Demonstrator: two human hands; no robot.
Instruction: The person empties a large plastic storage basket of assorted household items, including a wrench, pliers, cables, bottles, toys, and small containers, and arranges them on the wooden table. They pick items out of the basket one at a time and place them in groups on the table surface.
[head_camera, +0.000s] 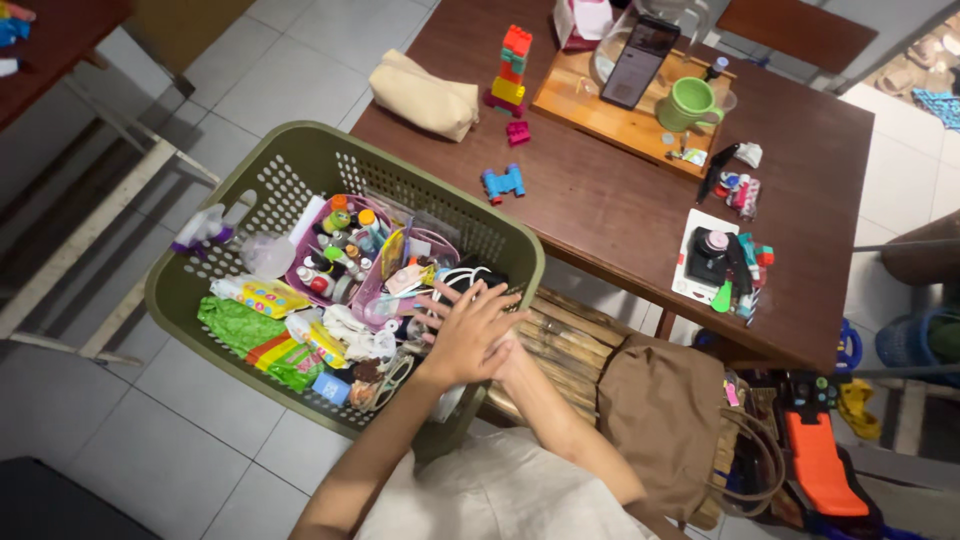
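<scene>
The left hand lies flat, palm down and fingers spread apart, over the near right corner of an olive-green laundry basket, holding nothing. The right hand is almost wholly hidden beneath it, so whether its fingers are apart or together cannot be told; only its forearm shows, running back toward the person's pale shirt. Under the fingertips sit white cords and small bottles, just beside a purple tray packed with little jars. Further left in the basket lie a green patterned cloth, a yellow packet and a spray bottle against the far wall. The basket rests on a bamboo stool and touches the edge of a dark wooden bench. On that bench stand a tower of toy blocks, a beige pouch, a wooden tray carrying a phone and a green mug. A brown bag sits right of the arms.
</scene>
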